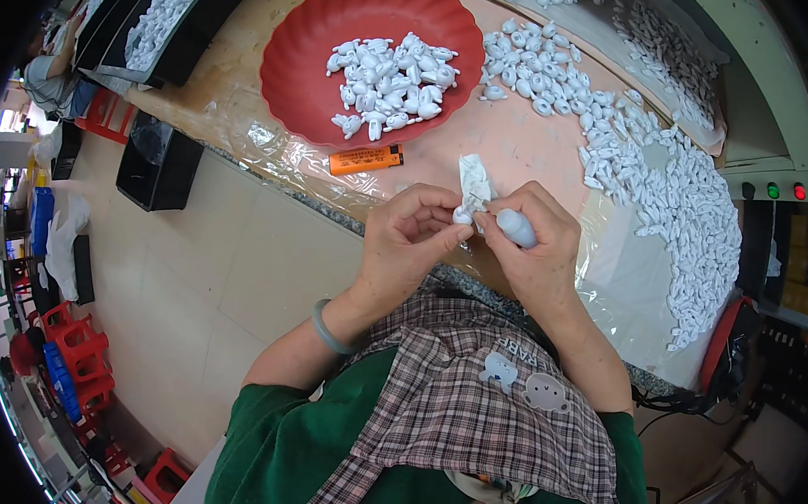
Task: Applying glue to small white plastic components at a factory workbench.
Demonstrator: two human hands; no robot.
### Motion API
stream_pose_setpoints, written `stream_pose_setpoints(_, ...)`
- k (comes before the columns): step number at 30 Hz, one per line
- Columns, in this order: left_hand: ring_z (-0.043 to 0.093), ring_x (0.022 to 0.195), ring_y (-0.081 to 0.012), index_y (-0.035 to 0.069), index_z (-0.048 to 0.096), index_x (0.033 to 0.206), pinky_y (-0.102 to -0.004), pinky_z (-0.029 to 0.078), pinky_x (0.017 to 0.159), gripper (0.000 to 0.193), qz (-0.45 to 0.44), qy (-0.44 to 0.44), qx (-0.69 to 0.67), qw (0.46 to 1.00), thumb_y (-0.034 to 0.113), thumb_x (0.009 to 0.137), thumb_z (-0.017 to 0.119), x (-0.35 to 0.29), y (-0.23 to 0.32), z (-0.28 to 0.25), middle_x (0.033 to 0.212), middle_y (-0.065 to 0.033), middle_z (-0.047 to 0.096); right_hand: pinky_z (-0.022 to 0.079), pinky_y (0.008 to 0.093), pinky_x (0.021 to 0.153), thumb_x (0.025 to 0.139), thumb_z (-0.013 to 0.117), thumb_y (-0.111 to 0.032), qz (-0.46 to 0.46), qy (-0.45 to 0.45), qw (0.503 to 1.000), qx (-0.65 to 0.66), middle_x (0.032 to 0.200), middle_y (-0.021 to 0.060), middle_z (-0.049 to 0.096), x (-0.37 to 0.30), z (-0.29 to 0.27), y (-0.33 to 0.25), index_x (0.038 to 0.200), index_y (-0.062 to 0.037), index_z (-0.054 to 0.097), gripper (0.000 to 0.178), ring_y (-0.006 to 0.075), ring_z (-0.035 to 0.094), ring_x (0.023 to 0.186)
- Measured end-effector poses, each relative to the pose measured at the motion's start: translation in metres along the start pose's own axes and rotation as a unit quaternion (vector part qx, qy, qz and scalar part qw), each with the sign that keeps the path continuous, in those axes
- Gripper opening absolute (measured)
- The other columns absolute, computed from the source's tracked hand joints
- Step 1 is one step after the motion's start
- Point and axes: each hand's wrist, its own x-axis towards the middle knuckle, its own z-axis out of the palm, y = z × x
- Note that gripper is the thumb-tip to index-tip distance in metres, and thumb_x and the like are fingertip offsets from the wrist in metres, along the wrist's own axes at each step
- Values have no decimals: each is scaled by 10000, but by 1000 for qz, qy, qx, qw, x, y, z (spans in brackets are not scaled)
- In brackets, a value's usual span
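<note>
My left hand (407, 233) pinches a small glossy white figurine piece (461, 216) between thumb and fingertips. My right hand (542, 247) is closed around a small pale squeeze bottle (517, 228), its rounded end pointing up and its other end hidden by the fingers. The fingertips of both hands nearly meet over the table's near edge. Just beyond them lies a crumpled white tissue (474, 174). Farther off, a red scalloped dish (281, 78) holds a heap of small white figurines (392, 80). In front of the dish rests an orange rectangular pack (366, 159).
Loose white pieces (672, 205) spread along the table's right side. A machine housing (778, 113) with green and red lights stands there. Black bins (159, 161) are at the left, one holding white pieces. Red stools (78, 350) and a person (45, 80) appear farther left.
</note>
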Motion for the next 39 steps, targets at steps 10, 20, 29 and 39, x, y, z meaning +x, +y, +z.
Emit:
stream_pose_setpoints(10, 633, 895, -126, -36, 569, 1040, -234, 527, 801, 246, 40, 18, 30, 999, -48, 815, 668, 1, 0, 13, 990, -76, 613, 453, 245, 590, 773, 707, 0, 64, 47, 995, 60, 724, 47, 588, -2, 6, -2, 744, 9, 574, 136, 91, 559, 646)
stream_pose_setpoints(20, 637, 940, -180, -44, 544, 1072, -274, 523, 842, 244, 30, 11, -27, 999, -75, 841, 616, 6, 7, 6, 1042, -120, 617, 394, 187, 586, 826, 688, -43, 195, 69, 958, 200, 738, -29, 551, 3, -7, 6, 788, -10, 596, 105, 35, 485, 675)
stream_pose_setpoints(29, 624, 967, -182, -40, 523, 1119, -274, 509, 839, 285, 146, 59, 98, 983, -99, 847, 589, 17, 28, -10, 1076, -105, 585, 475, 257, 773, 782, 694, -4, 107, -56, 989, 83, 930, 73, 640, 5, -6, 28, 936, 25, 639, 167, 140, 609, 859)
stream_pose_setpoints(39, 597, 953, -291, 18, 614, 1053, -351, 501, 810, 329, 356, 90, 600, 711, -71, 737, 637, 81, 78, -10, 1101, -134, 578, 482, 277, 681, 763, 715, -35, 87, -31, 992, 81, 828, 93, 633, -32, -40, 28, 883, -5, 641, 144, 192, 630, 747)
